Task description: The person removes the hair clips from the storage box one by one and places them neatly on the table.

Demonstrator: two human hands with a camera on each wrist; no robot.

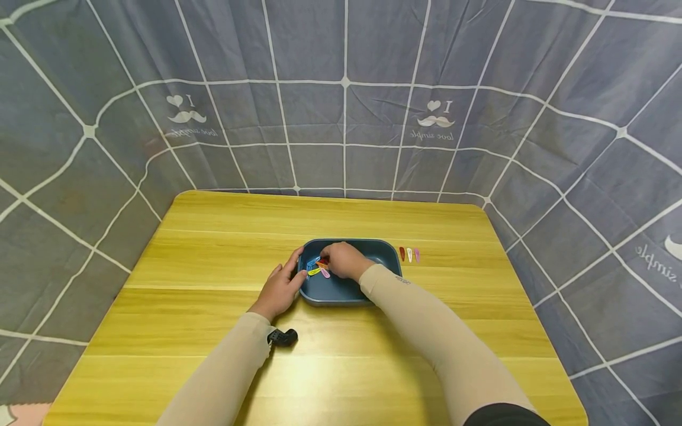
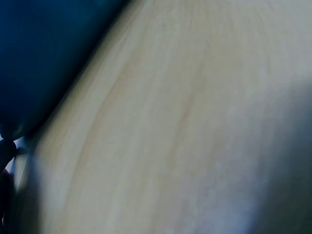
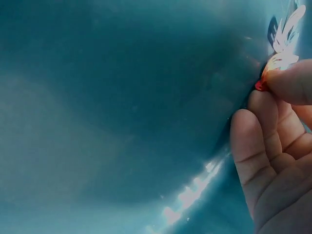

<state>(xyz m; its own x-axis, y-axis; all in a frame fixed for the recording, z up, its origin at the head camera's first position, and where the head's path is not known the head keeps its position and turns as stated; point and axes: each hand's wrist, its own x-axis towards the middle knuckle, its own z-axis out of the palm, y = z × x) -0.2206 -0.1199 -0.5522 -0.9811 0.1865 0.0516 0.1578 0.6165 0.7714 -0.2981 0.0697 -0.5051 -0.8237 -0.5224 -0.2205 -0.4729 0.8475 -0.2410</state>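
Observation:
A dark blue tray (image 1: 341, 290) holds several hair clips at its left end: blue ones (image 1: 312, 263), a yellow one (image 1: 314, 272), a pink one (image 1: 325, 273) and an orange one. Reaching in from the right, my right hand (image 1: 346, 260) pinches a red hair clip (image 3: 261, 85) between thumb and fingers, just above the others. My left hand (image 1: 279, 290) rests against the tray's left side, fingers fairly straight along the wall and thumb at the rim. The left wrist view shows mainly the table and part of the tray (image 2: 44, 53).
On the table (image 1: 213, 319), a dark red clip (image 1: 402, 254), a white clip (image 1: 409, 255) and a pink clip (image 1: 417, 255) lie side by side, right of the tray. A black wrist camera (image 1: 282, 338) is strapped to the left sleeve. A grey checked curtain (image 1: 314, 112) stands behind the table.

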